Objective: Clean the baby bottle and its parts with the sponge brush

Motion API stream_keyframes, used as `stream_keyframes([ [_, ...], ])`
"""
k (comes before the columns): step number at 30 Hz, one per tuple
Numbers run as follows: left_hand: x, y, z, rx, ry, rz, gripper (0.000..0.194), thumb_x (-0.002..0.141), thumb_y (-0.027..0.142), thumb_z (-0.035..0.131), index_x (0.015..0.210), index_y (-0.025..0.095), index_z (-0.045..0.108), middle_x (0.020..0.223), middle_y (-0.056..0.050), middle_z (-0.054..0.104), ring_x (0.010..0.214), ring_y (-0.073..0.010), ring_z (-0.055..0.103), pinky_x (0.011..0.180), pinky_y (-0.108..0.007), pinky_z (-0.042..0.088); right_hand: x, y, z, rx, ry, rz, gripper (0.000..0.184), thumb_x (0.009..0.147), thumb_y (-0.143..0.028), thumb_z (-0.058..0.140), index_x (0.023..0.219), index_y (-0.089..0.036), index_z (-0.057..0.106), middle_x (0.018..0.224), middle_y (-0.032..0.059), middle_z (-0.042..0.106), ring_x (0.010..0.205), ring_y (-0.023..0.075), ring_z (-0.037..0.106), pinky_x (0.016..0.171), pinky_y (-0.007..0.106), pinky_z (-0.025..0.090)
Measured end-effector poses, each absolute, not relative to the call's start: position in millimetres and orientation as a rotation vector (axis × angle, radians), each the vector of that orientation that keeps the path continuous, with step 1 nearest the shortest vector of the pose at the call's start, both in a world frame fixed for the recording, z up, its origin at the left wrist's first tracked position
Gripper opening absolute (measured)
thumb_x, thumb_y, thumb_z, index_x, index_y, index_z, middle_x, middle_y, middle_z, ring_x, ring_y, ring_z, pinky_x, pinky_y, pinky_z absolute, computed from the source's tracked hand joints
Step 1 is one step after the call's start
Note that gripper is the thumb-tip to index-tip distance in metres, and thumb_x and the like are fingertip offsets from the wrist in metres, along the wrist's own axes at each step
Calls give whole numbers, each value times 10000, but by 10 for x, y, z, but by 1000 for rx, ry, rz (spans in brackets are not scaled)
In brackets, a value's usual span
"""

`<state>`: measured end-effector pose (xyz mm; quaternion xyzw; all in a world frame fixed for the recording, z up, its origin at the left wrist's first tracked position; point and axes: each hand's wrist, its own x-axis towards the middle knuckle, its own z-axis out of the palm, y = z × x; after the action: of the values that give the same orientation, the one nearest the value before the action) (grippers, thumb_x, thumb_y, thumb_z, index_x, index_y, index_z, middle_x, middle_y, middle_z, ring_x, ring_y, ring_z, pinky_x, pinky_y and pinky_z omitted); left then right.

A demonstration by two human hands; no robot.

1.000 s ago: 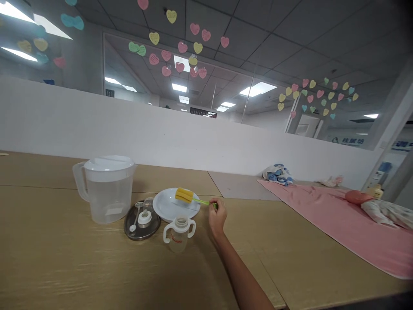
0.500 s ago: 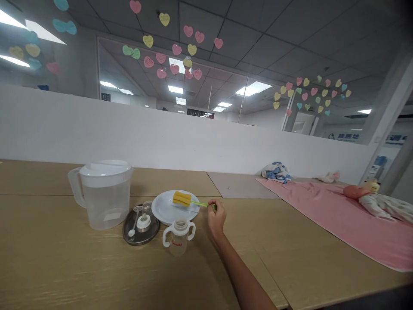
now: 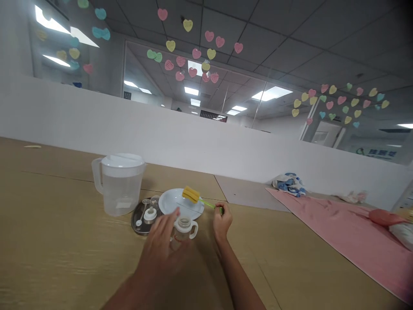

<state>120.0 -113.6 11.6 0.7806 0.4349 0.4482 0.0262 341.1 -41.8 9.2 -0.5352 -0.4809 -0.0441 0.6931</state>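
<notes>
Mid-frame, my right fingers (image 3: 227, 212) pinch the sponge brush (image 3: 191, 194) over the plate (image 3: 167, 204); my left fingers (image 3: 160, 227) spread, empty, by the open bottle (image 3: 182, 228). Centre-left, a tray (image 3: 136, 216) holds a clear cap (image 3: 154, 201).

Bare left hand (image 3: 161, 240) now reached in, fingers extended, near clear two-handled bottle with white collar (image 3: 183, 228); contact unclear.

The brush (image 3: 191, 194) pairs a yellow head with a lime-green handle; the plate (image 3: 169, 202) is plain white. From the plate, a clear bottle (image 3: 183, 227) with white handles is at six o'clock, a dark grey tray (image 3: 136, 216) past eight, a blue-and-white patterned cloth (image 3: 288, 186) at three. The table (image 3: 74, 241) is tan.
</notes>
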Motion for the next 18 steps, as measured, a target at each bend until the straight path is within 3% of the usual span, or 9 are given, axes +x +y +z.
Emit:
stream_keyframes([
  [3,1255,-1026,165,2431,1505,1268,815,666,609,604,1311,146,418,1236,-156,542,1159,-360,432,915,-484,362,3402,-443,120,-1177,-1062,-110,115,677,-205,443,698,-186,555,723,26,582,725,186,504,699,292,367],
  [9,1305,-918,222,2428,1470,1131,524,637,513,678,1053,201,614,997,-83,661,991,-298,522,855,-410,383,3383,-528,210,-1106,-1033,-231,157,699,-188,384,712,-191,541,721,35,564,729,193,471,652,284,350],
  [14,1210,-921,408,2294,1458,1207,587,639,483,689,1113,152,581,1091,-110,634,1025,-282,557,864,-372,427,3374,-547,206,-1036,-1202,-411,155,680,-153,386,618,-206,517,622,17,518,655,184,423,621,292,329],
  [18,1074,-820,604,2361,1364,1242,635,621,476,707,1168,193,549,1113,-84,622,1013,-261,572,861,-354,442,3393,-571,238,-1088,-1204,-597,196,681,-142,410,603,-207,578,625,21,492,648,178,397,647,314,309],
])
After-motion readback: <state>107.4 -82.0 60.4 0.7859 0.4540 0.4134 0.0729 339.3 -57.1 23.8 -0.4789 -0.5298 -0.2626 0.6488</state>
